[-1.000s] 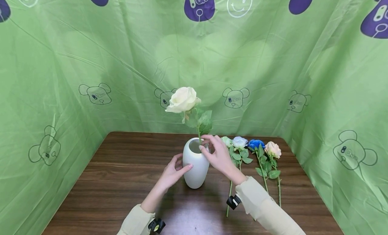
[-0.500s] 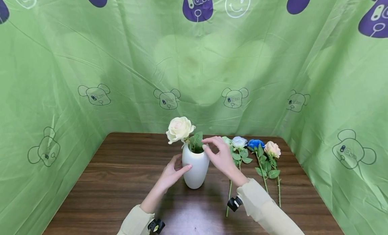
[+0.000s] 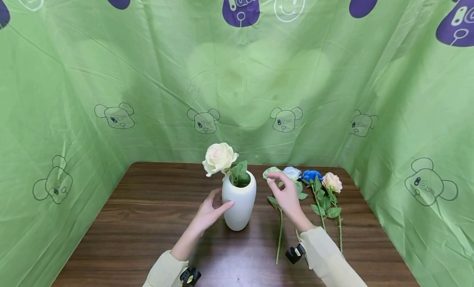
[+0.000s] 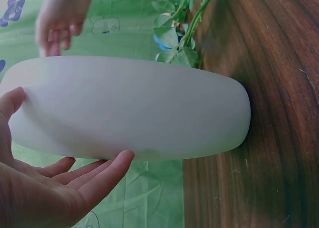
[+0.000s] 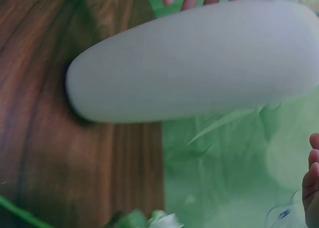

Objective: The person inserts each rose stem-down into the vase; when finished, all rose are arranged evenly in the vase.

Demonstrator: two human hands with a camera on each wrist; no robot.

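The white vase (image 3: pixel 238 208) stands upright on the table, and my left hand (image 3: pixel 209 211) holds its left side between thumb and fingers. In the left wrist view the left hand (image 4: pixel 65 193) touches the vase (image 4: pixel 129 108) with its fingertips. A cream rose (image 3: pixel 219 158) leans out over the vase's left rim; its lower stem is hidden inside. My right hand (image 3: pixel 290 200), empty with bent fingers, is right of the vase, over the pale green rose (image 3: pixel 271 171) and the light blue rose (image 3: pixel 291 173), partly covering them.
A blue rose (image 3: pixel 312 175) and a peach rose (image 3: pixel 332 182) lie on the right of the brown wooden table (image 3: pixel 148 204), stems toward the front. Green printed cloth (image 3: pixel 159 114) surrounds the table at the back and sides.
The cream rose has dropped down into the vase and its stem was let go. My right hand has moved right, away from the rim to the lying roses. The left hand stays on the vase.
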